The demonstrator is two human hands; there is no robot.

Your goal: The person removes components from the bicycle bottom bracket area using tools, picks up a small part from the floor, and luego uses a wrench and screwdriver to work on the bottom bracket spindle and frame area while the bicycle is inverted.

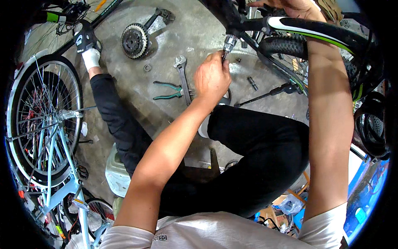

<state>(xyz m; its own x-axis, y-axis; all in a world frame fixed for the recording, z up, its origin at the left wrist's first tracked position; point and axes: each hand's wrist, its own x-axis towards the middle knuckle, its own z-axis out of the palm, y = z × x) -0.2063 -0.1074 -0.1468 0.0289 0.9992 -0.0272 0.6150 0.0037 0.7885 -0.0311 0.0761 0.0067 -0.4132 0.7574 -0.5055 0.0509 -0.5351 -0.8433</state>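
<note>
Concrete floor (124,95) under us, with a wrench (181,74), green pliers (168,91) and a gear cluster (134,40) lying around. Our left hand (212,78) pinches the metal bottom-bracket end (229,42) on the black bike frame (306,29); our right hand (296,6) grips that frame up top.

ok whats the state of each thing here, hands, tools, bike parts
left hand: fingertips pinched at the metal fitting, whether gripping cannot be told
right hand: resting on the black frame, grip hidden
adjustable wrench: lying loose on the floor
green-handled pliers: lying on the floor, handles spread
cassette sprocket: off the wheel, flat on the floor
pale blue bike wheel: mounted in its fork
</note>
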